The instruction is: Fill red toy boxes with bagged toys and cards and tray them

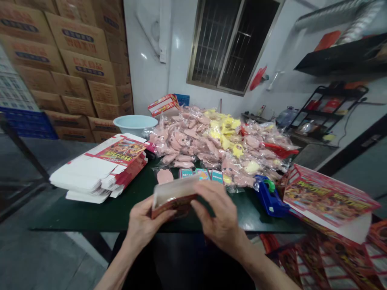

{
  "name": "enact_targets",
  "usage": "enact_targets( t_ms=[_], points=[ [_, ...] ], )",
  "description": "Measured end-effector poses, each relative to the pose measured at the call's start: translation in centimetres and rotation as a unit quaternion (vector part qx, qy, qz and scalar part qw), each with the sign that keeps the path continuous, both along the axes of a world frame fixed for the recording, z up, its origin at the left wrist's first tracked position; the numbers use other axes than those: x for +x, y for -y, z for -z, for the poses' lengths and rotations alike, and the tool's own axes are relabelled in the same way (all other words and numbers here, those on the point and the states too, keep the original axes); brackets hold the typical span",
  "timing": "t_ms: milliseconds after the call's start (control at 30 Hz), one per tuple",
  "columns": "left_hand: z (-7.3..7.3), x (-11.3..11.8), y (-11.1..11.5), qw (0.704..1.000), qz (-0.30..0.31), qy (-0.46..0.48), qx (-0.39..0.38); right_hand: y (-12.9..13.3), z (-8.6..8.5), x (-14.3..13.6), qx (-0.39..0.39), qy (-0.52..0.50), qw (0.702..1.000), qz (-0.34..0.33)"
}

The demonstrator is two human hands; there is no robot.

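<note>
My left hand (142,223) grips the left end of a thick stack of plastic packets (175,192) with a reddish-brown front and a pale top edge. It is held above the table's near edge. Bent over the stack's right end, my right hand (222,213) has thumb and fingers closing on it; the exact contact is blurred. Just behind lie small teal-and-white cards (217,176) and a clear-bagged pink piece (165,176). Further back is a large heap of bagged pink plush-like pieces (187,139), with yellow ones (225,129) among them.
Flattened printed cartons (99,165) are stacked on the green table (133,215) at left. A light-blue basin (135,124) stands behind them. A blue tape dispenser (270,199) and an open red carton (329,197) are at right. Brown boxes (84,44) are piled against the wall.
</note>
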State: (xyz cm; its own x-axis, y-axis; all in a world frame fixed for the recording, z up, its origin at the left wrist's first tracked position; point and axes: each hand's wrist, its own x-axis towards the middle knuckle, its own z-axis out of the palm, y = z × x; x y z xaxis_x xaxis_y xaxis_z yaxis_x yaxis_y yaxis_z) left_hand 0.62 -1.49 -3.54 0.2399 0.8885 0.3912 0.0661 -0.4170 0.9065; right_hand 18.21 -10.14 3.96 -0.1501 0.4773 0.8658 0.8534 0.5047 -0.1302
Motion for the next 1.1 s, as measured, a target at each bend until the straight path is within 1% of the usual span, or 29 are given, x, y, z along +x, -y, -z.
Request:
enact_targets(
  t_ms=[33,67,100,133,167,200,267,300,367,500,667,800,867,933,1000,1100],
  points=[
    [0.2,-0.6,-0.2,0.999,-0.045,0.011,0.002,-0.1,0.3,1.1,0.029,-0.028,0.999,0.024],
    [0.3,-1.2,-0.3,0.996,-0.084,0.021,-0.001,-0.4,0.9,2.4,0.034,-0.044,0.997,0.058],
    [0.4,-1.8,-0.5,0.993,-0.111,0.026,-0.004,-0.9,1.6,3.9,0.016,-0.049,0.995,0.091],
    [0.4,-2.2,-0.6,0.992,-0.123,0.023,-0.009,-1.5,2.5,5.5,-0.021,-0.043,0.992,0.114],
    [0.5,-2.5,-0.7,0.992,-0.123,0.016,-0.012,-2.3,3.5,7.1,-0.077,-0.027,0.988,0.129],
    [0.4,-2.6,-0.8,0.993,-0.114,0.009,-0.013,-3.2,4.4,8.5,-0.114,-0.013,0.985,0.131],
    [0.4,-2.7,-0.9,0.996,-0.094,0.002,-0.011,-5.0,6.1,10.9,-0.169,0.013,0.978,0.121],
    [0.3,-2.7,-1.0,0.996,-0.090,0.002,-0.010,-5.8,6.7,11.8,-0.188,0.024,0.976,0.109],
    [0.2,-2.6,-1.1,0.996,-0.088,0.004,-0.011,-7.2,7.3,12.9,-0.229,0.048,0.969,0.079],
    [0.1,-2.7,-1.2,0.996,-0.081,0.002,-0.028,-8.8,7.2,13.8,-0.293,0.075,0.953,0.031],
    [0.5,-3.2,-1.6,0.996,-0.064,0.005,-0.066,-9.7,6.9,14.7,-0.332,0.073,0.940,0.019],
    [0.6,-3.4,-2.0,0.995,-0.054,-0.001,-0.080,-10.3,6.2,15.3,-0.352,0.086,0.932,0.014],
    [0.4,-3.4,-2.0,0.996,-0.048,-0.003,-0.080,-10.3,5.9,15.0,-0.352,0.103,0.930,0.016],
    [0.3,-3.3,-2.0,0.996,-0.046,-0.004,-0.077,-9.8,6.0,14.2,-0.340,0.124,0.932,0.029],
    [0.2,-3.3,-1.9,0.996,-0.056,-0.004,-0.071,-9.2,6.5,12.9,-0.316,0.141,0.937,0.055],
    [0.2,-3.2,-1.8,0.995,-0.078,-0.007,-0.054,-8.5,7.8,11.1,-0.273,0.150,0.945,0.099]
  ],
)
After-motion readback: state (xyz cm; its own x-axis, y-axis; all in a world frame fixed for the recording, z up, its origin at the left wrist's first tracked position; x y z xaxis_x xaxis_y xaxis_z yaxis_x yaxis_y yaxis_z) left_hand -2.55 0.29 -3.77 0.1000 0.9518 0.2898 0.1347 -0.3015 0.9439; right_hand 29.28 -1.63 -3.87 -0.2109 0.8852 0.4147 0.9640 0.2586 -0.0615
